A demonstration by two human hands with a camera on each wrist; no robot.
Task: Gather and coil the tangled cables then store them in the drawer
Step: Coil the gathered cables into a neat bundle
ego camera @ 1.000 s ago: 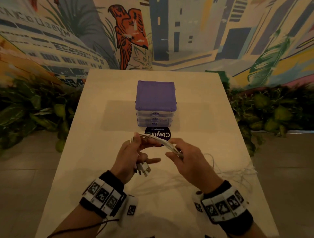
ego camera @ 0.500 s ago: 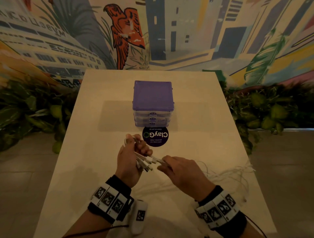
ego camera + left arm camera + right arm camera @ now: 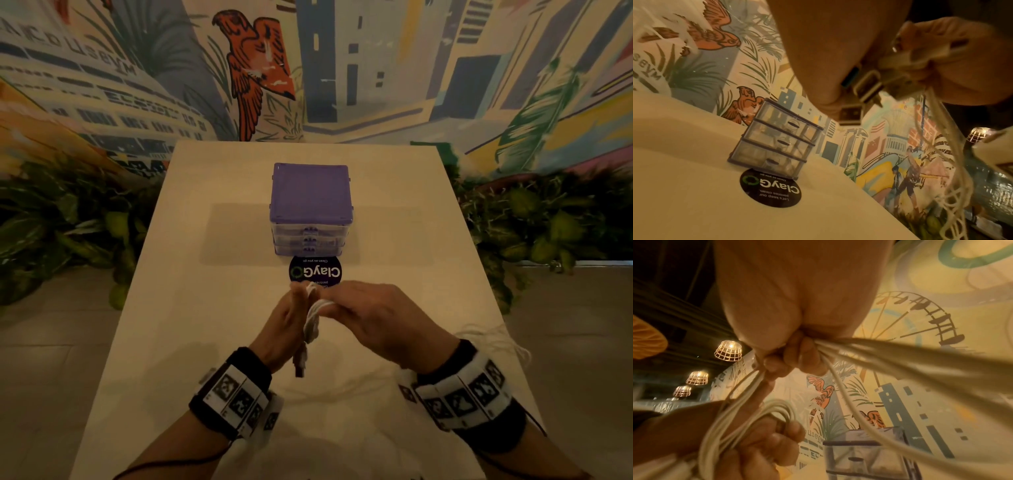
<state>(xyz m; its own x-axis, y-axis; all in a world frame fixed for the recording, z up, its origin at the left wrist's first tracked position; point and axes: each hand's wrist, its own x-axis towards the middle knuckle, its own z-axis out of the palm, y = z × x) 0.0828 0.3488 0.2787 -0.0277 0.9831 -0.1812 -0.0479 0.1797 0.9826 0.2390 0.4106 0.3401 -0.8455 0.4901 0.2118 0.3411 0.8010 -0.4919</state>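
Note:
Over the table's middle, my left hand (image 3: 297,301) grips a bundle of white cables (image 3: 312,320) looped over its fingers. Their USB plugs (image 3: 300,364) hang below the palm; the left wrist view has these plugs (image 3: 867,84) close up, with strands (image 3: 953,146) trailing down. My right hand (image 3: 330,305) sits against the left and pinches the same strands; in the right wrist view its fingers (image 3: 797,356) clamp the cables, above the loops (image 3: 764,415) held in my left hand (image 3: 768,444). The purple three-drawer unit (image 3: 311,195) stands just beyond, all drawers closed (image 3: 777,139).
A round black ClayGo sticker (image 3: 315,272) lies between the hands and the drawer unit. Loose white cable (image 3: 493,337) trails over the table's right edge (image 3: 513,342) behind my right wrist. Green plants (image 3: 548,233) line both sides of the beige table (image 3: 205,325).
My right hand has swung up and left, bringing the strands over my left hand. Both hands have risen towards the sticker, and the plugs now hang straight down.

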